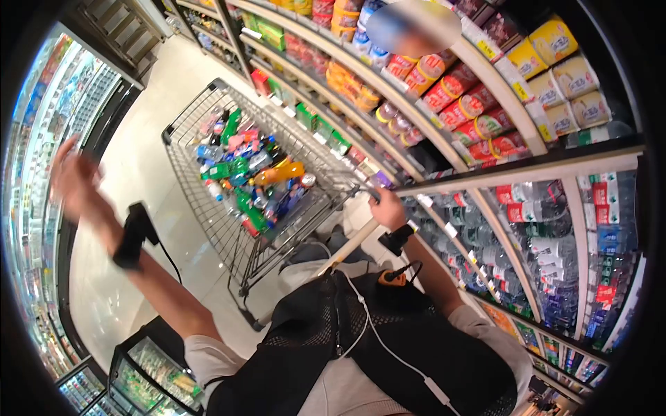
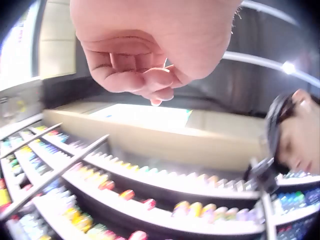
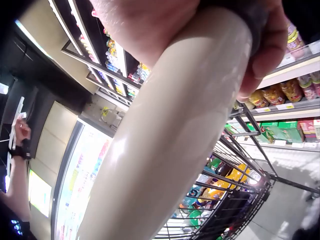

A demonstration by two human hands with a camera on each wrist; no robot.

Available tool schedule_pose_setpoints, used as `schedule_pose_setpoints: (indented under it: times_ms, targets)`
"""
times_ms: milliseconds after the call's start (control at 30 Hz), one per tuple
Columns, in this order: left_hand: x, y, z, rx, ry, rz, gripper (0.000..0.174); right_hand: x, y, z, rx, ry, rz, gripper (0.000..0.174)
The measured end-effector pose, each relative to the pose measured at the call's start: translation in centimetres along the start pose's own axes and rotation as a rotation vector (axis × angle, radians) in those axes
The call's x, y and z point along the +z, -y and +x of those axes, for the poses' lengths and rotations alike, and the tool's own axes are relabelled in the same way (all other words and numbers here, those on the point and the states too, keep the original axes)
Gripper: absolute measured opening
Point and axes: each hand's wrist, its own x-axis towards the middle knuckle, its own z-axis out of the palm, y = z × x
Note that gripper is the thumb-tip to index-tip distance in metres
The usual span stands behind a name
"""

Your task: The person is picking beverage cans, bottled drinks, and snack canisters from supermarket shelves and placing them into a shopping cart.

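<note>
In the head view my left hand (image 1: pixel 76 180) is raised out to the left of the shopping cart (image 1: pixel 166 134), blurred. Its fingers (image 2: pixel 120 80) bend loosely in the left wrist view, with nothing held. My right hand (image 1: pixel 388 209) grips the black end of the cart's cream push handle (image 1: pixel 354 244). Close up in the right wrist view, fingers (image 3: pixel 267 62) curl round that black end, beside the thick pale bar. A jumbled pile of drinks lies in the wire basket, including an orange bottle (image 1: pixel 280 173) and green bottles (image 1: pixel 225 168).
Shelves of red instant noodle tubs (image 1: pixel 479 125) and bottled water (image 1: pixel 548 263) line the right side, close to the cart. A lit refrigerated case (image 1: pixel 41 139) runs along the left. A low glass-sided display (image 1: pixel 149 371) stands at the lower left. Pale floor (image 1: pixel 132 166) separates cart and case.
</note>
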Motion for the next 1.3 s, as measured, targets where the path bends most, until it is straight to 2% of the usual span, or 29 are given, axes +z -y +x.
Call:
schedule_pose_setpoints:
  times_ms: [33,67,100,133,200,233,267,300,333,400,433,467,533,567,600,633,667,700,733,767,867,933,1067,1133,1167,1200,1233,1267,1300]
  targets:
    - [3.6,2.6,-0.2,-0.073,0.128,-0.047,0.017,0.9,-0.6,-0.3,-0.006,-0.025,0.020,0.038]
    - [5.4,8.0,-0.4,-0.101,0.325,0.057,0.020,2.5,-1.3,-0.4,-0.047,-0.052,-0.021,0.035]
    - [8.7,13.8,-1.5,-0.174,0.425,0.116,0.020,3.4,-2.3,0.7,-0.144,-0.171,-0.017,0.029]
    - [12.8,19.6,-2.4,-0.242,0.529,0.174,0.022,2.8,-1.9,1.9,-0.124,-0.152,0.006,0.025]
    - [19.4,31.1,-6.1,-0.161,0.603,0.408,0.026,2.8,-1.6,3.6,-0.058,-0.090,-0.095,0.026]
    - [21.8,35.8,-8.8,-0.164,0.608,0.359,0.028,3.3,-1.7,3.3,-0.140,-0.148,-0.073,0.025]
    - [23.8,40.0,-11.2,-0.166,0.612,0.310,0.030,2.5,-0.2,4.0,-0.094,-0.056,-0.075,0.021]
    - [26.2,43.6,-12.1,-0.381,0.802,0.368,0.037,2.9,0.8,4.5,-0.050,-0.048,-0.069,0.021]
    - [28.7,49.7,-14.1,-0.268,0.836,0.375,0.042,2.6,2.5,4.9,-0.016,-0.024,-0.036,0.021]
    - [30.1,49.4,-15.0,-0.334,0.818,0.358,0.046,2.5,3.4,5.0,-0.063,-0.035,-0.029,0.023]
    - [29.6,52.5,-16.1,-0.253,0.833,0.396,0.049,2.6,4.1,4.5,-0.088,-0.054,-0.091,0.023]
    - [29.3,53.9,-16.4,-0.233,0.845,0.514,0.054,2.8,4.4,4.5,0.055,0.093,-0.051,0.024]
    - [32.7,56.4,-14.9,-0.431,1.130,0.541,0.064,3.7,4.9,6.0,0.006,0.084,0.046,0.024]
    - [35.0,59.3,-16.2,-0.493,1.112,0.461,0.061,4.1,5.6,6.9,0.034,0.060,0.038,0.024]
    - [35.3,62.7,-15.5,-0.589,1.507,0.745,0.062,4.8,6.7,7.5,0.038,0.069,0.052,0.024]
    - [33.8,63.0,-16.6,-0.369,1.355,0.797,0.067,4.9,7.7,7.8,0.055,0.049,0.051,0.024]
    - [34.2,63.4,-18.2,-0.343,1.119,0.900,0.069,4.7,8.6,8.0,0.063,0.053,0.054,0.025]
    - [33.4,58.5,-15.2,-0.445,1.116,0.929,0.065,4.9,9.4,8.5,0.060,0.070,0.066,0.026]
    - [33.5,61.0,-15.3,-0.349,1.070,0.963,0.062,5.2,9.9,9.1,0.065,0.061,0.074,0.026]
    - [33.8,63.0,-15.3,-0.394,1.049,1.028,0.061,5.4,10.2,9.5,0.025,0.039,0.078,0.027]
    - [32.5,60.6,-12.5,-0.448,0.957,1.174,0.059,5.2,11.5,10.5,-0.016,0.023,0.062,0.026]
    - [30.9,62.2,-11.6,-0.462,0.897,1.274,0.057,5.7,12.9,11.6,0.038,0.071,0.062,0.025]
    - [26.7,70.0,-12.0,-0.556,0.917,1.008,0.060,5.9,13.7,12.1,-0.010,0.127,0.136,0.023]
    - [21.2,72.7,-11.8,-0.440,0.801,0.789,0.050,6.6,13.9,11.6,0.023,0.155,0.183,0.024]
    - [18.8,73.8,-10.4,-0.605,0.913,0.777,0.043,7.3,13.5,11.0,-0.020,0.128,0.131,0.023]
    - [17.9,72.0,-9.9,-0.581,0.794,0.811,0.045,7.1,12.5,11.3,-0.084,0.165,0.085,0.022]
    - [21.2,67.7,-5.1,-0.530,0.983,0.412,0.051,6.0,12.5,12.3,-0.087,0.129,0.030,0.022]
    - [23.9,63.4,-2.4,-0.345,0.866,0.209,0.057,6.2,10.1,12.3,0.001,0.089,0.015,0.026]
    - [16.4,58.1,0.0,-0.294,0.726,0.417,0.057,5.4,13.0,12.0,0.086,0.174,0.077,0.029]
